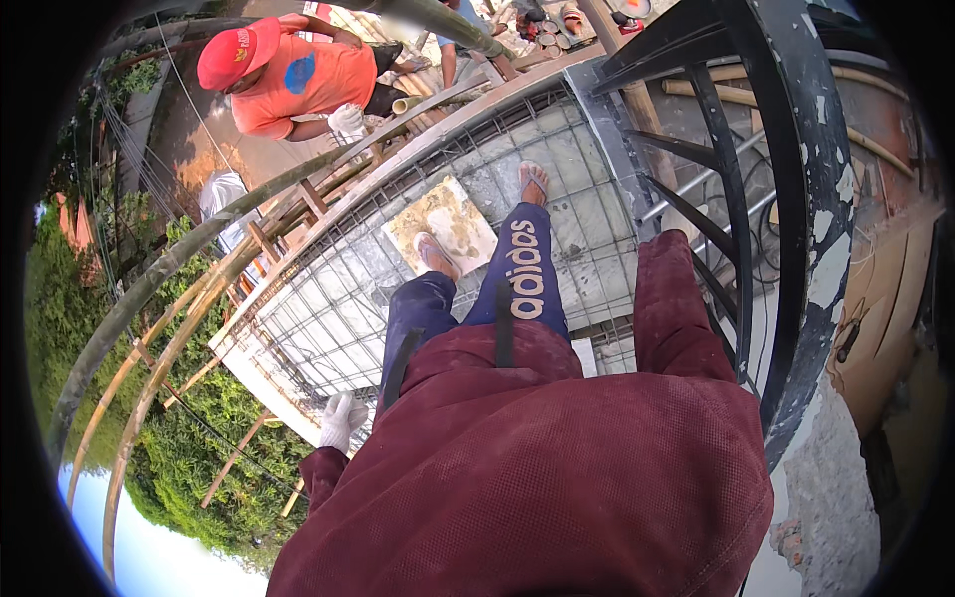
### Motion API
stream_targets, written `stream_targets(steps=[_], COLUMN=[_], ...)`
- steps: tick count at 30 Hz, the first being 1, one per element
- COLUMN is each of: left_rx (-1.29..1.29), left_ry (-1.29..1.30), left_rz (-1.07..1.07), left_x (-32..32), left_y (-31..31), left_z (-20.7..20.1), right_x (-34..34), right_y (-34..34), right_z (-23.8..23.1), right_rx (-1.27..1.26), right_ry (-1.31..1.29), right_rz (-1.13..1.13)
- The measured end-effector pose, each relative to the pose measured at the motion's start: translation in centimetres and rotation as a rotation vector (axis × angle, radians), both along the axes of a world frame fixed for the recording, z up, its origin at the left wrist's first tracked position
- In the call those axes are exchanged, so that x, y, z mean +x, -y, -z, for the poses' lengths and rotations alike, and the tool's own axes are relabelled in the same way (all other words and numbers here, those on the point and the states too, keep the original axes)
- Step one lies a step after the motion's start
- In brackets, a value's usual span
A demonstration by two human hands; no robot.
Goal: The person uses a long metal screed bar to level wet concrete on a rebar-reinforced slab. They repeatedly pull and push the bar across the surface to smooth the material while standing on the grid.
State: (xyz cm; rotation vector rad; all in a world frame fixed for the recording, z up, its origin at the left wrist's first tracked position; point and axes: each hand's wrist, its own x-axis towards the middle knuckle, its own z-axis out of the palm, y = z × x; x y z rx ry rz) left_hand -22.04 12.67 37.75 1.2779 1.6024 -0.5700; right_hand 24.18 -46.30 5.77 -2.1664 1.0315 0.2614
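My left hand, in a white knitted glove, hangs low beside my left hip, near the edge of the mesh-covered slab. Its fingers look loosely bent and slightly apart, with nothing seen in them. My right arm, in a maroon sleeve, reaches forward beside the black metal railing. The right hand is hidden beyond the cuff. Under my sandalled feet lies a grid of steel rebar over a pale slab. My left foot stands on a stained square board, and my right foot rests on the mesh.
Bamboo poles and a wooden formwork edge border the left side, with trees and a drop beyond. Below, a person in an orange shirt and red cap wears a white glove. A broken concrete wall stands at right.
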Motion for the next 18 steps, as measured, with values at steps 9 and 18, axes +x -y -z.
stream_targets(steps=[9,18], left_rx=[0.088,0.177], left_ry=[0.143,0.396], left_rz=[-0.285,-0.412], left_x=[-4.9,-7.0], left_y=[13.8,26.6], left_z=[6.3,13.6], right_x=[-8.9,7.4], right_y=[-7.4,-18.1], right_z=[-9.2,-42.8], right_rx=[0.281,-0.649], right_ry=[-0.378,1.172], right_rz=[-1.251,-1.282])
